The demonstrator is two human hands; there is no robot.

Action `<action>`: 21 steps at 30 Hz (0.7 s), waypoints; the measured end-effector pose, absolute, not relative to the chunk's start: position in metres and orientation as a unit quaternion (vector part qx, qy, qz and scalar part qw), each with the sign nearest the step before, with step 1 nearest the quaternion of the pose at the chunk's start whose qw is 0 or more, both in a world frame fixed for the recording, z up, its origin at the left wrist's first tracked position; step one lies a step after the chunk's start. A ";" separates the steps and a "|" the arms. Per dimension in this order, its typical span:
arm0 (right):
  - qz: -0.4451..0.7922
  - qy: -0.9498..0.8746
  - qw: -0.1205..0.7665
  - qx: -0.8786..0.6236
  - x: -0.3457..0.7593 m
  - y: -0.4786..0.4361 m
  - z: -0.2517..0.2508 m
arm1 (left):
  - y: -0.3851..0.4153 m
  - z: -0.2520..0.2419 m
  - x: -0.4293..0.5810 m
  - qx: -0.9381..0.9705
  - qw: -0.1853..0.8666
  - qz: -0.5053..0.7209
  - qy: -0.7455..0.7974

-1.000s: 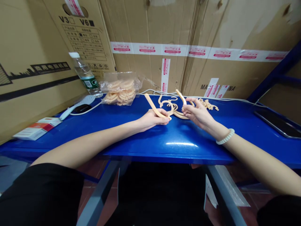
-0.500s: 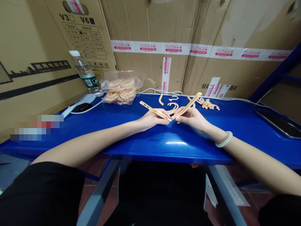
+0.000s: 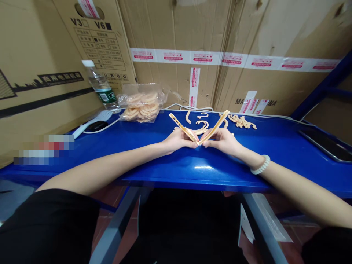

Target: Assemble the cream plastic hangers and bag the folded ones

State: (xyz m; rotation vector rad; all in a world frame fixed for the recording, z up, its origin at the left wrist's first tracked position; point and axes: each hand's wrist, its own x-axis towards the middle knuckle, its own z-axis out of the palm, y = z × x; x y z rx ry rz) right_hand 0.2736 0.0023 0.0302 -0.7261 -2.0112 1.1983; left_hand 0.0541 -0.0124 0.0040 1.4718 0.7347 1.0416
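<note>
My left hand (image 3: 177, 142) pinches a slotted beige plastic hanger arm (image 3: 177, 123), which slants up to the left. Between the fingers of my right hand (image 3: 225, 141) is a second beige hanger arm (image 3: 217, 125), rising to the right. Their lower ends meet in a V between my fingertips, above the blue table (image 3: 165, 167). Whether these ends are joined cannot be made out. Just behind my hands lie several curved beige hooks (image 3: 203, 123) and a curved piece (image 3: 188, 117), partly hidden by my fingers.
A pile of small beige pieces (image 3: 242, 121) lies at the back right. Left of centre sits a clear bag of beige parts (image 3: 141, 106), beside a water bottle (image 3: 104, 93). A dark phone-like slab (image 3: 327, 145) rests at right. Behind, cardboard boxes (image 3: 170, 29) and a white cable (image 3: 264, 116).
The two hanger arms have tilted more upright, so their V is narrower. Their lower ends have come together and moved slightly down, with both hands still holding them.
</note>
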 end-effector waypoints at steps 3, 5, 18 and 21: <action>0.458 -0.768 0.348 -0.282 0.272 -0.001 0.031 | -0.013 0.003 0.054 0.601 0.565 0.459 0.331; 0.454 -0.767 0.353 -0.284 0.270 -0.003 0.031 | -0.014 0.003 0.055 0.587 0.566 0.466 0.344; 0.424 -0.754 0.397 -0.306 0.262 -0.003 0.021 | -0.018 0.005 0.057 0.548 0.574 0.494 0.355; 0.406 -0.751 0.408 -0.323 0.259 -0.004 0.022 | -0.017 0.007 0.058 0.540 0.578 0.498 0.355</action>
